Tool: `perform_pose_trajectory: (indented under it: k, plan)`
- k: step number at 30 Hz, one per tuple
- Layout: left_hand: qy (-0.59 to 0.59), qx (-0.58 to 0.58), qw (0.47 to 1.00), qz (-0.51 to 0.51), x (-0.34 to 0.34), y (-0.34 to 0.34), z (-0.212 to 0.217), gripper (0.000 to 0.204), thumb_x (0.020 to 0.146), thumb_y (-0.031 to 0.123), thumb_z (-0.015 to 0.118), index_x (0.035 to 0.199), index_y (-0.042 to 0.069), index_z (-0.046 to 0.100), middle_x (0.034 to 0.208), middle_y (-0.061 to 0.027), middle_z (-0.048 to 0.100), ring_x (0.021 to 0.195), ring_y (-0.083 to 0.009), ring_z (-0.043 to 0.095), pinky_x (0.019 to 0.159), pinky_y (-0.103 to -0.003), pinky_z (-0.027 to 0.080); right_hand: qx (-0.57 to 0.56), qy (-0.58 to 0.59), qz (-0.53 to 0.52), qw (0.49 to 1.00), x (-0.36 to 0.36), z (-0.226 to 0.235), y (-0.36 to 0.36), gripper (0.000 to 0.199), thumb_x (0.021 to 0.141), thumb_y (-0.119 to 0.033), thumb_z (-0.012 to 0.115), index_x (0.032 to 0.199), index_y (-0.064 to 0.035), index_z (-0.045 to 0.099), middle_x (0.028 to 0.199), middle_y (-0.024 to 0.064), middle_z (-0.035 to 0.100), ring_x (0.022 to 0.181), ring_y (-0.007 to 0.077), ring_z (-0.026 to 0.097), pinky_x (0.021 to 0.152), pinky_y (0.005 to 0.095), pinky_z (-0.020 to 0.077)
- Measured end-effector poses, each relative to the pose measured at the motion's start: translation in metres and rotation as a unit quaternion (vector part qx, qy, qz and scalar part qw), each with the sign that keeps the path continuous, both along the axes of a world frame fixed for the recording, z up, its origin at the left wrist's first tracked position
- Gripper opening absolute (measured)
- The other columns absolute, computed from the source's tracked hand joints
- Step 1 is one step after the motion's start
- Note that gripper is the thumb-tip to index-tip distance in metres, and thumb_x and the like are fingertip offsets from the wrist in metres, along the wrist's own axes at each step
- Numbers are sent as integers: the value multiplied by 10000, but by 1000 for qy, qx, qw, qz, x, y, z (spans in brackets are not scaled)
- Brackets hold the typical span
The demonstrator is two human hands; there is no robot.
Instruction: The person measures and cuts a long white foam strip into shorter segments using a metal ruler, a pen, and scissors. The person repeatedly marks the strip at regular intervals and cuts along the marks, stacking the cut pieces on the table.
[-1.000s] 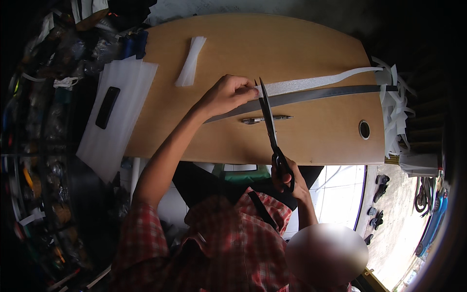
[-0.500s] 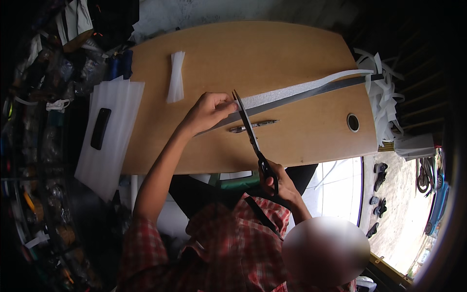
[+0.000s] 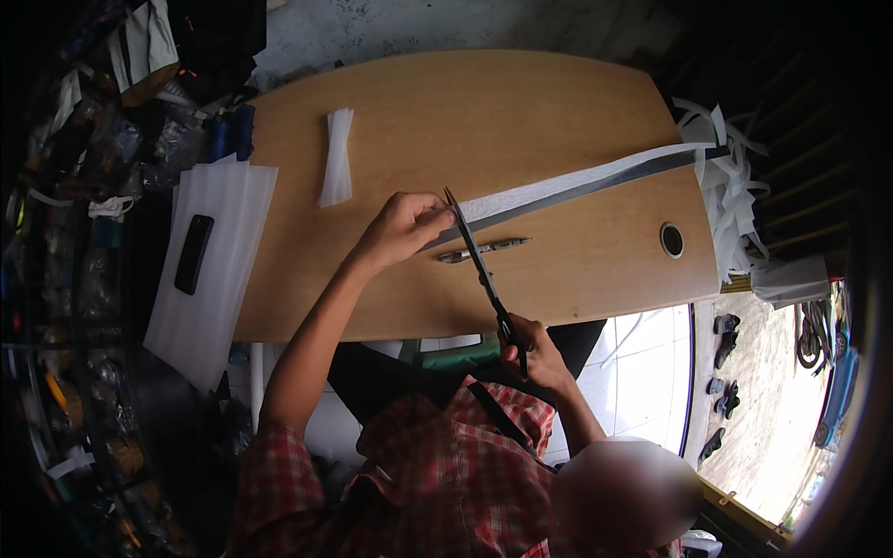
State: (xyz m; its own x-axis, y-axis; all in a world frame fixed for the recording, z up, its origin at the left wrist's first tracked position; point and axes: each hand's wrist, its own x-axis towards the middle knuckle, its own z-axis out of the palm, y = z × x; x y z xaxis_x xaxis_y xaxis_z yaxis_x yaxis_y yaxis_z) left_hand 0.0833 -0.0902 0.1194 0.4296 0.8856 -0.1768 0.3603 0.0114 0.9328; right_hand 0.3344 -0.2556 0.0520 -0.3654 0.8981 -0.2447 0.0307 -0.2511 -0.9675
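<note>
My left hand (image 3: 407, 226) pinches the near end of a long white foam-like strip (image 3: 567, 180) between thumb and fingers. The strip runs to the right across the wooden table. Beneath and along it lies a dark grey flat strip (image 3: 586, 188), perhaps a ruler. In my right hand (image 3: 538, 358) are black-handled scissors (image 3: 486, 281), fingers in the handles. Their blades point away from me and lie across the white strip, right beside my left fingertips. The blades look nearly closed. A pen (image 3: 484, 250) lies on the table just behind the scissors.
On the table's left, a black phone (image 3: 193, 255) rests on translucent white sheets (image 3: 223, 307). A small stack of white strips (image 3: 337, 158) lies farther back. Many cut strips (image 3: 735, 200) hang off the right edge. The tabletop (image 3: 521, 102) has a round cable hole (image 3: 672, 240).
The whole view has shifted slightly, so the table sits a little lower. My left hand still pinches the strip, and the scissors stay across it with only a slight movement.
</note>
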Motion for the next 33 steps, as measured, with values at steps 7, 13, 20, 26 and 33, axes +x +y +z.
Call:
perform_pose_trajectory:
  k: [7,13,20,26,33]
  plan:
    - [10,-43,998,-33,-12,0,1,241,1016,209,634,910,-2,680,647,23,557,599,-68,493,565,-263,407,-77,50,-17,996,-4,-4,-8,614,840,-552,818,906,2,563,609,-2,524,430,66,491,418,241,368]
    - [-167,2,978,128,-63,40,11,163,1030,172,610,1048,12,635,891,-45,656,609,-116,595,600,-270,492,-59,94,-36,993,5,1,-10,703,794,-694,760,872,-43,504,577,-18,496,404,72,477,384,237,353]
    - [-39,179,942,280,-138,169,-10,184,970,138,714,1081,-9,720,904,-21,713,781,-108,655,699,-262,510,29,75,-64,995,25,7,28,753,756,-764,727,881,-54,513,582,-23,479,394,81,481,361,239,360]
    - [39,203,939,274,-161,215,-80,186,926,117,754,1018,-44,743,923,-66,760,826,-133,685,752,-280,521,43,79,-91,992,25,-14,42,768,743,-786,721,886,-59,520,612,-41,459,416,67,475,358,240,357]
    - [232,212,902,294,-178,211,-87,492,804,341,848,1095,-35,722,1026,-208,750,973,-313,732,844,-404,564,57,90,-106,989,22,-18,44,755,755,-780,717,894,-62,528,610,-39,457,423,66,471,362,240,356]
